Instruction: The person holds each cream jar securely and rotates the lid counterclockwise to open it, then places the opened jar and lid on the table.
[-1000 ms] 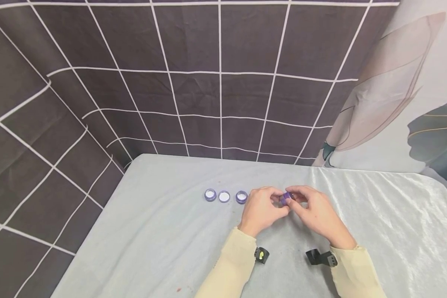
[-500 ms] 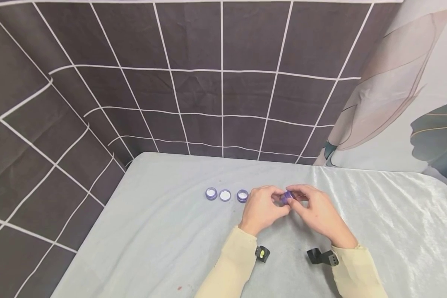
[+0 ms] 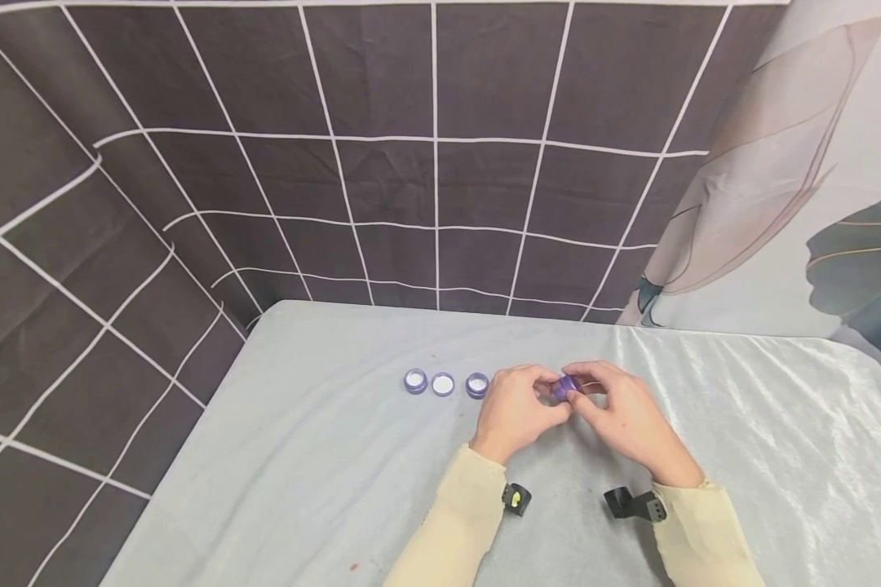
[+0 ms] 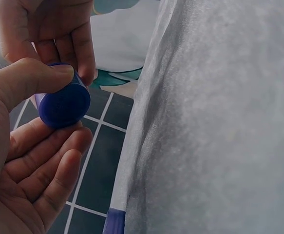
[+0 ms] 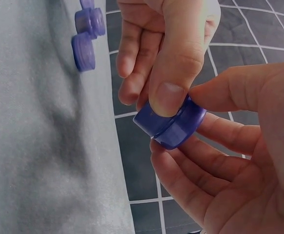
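In the head view my left hand (image 3: 517, 412) and right hand (image 3: 624, 416) meet over the table, both gripping one small purple jar (image 3: 565, 387). It is held tilted on its side. The right wrist view shows a seam round the jar (image 5: 171, 124); my left thumb presses on one part while my right thumb and fingers pinch the other. A smooth flat end of the jar (image 4: 65, 105) faces the left wrist camera. Just left of my left hand stands a purple round container (image 3: 477, 386) with a pale inside, partly hidden by the hand.
Farther left on the grey cloth-covered table (image 3: 301, 440) lie a flat purple lid-like disc (image 3: 443, 385) and another purple round container (image 3: 414, 381). A dark grid-patterned cloth (image 3: 382, 187) hangs behind the table, beside a leaf-patterned one (image 3: 763, 163).
Both hands stay nearly in place, still gripping the jar. The right-hand fingers shift very slightly; the pieces on the table lie as before.
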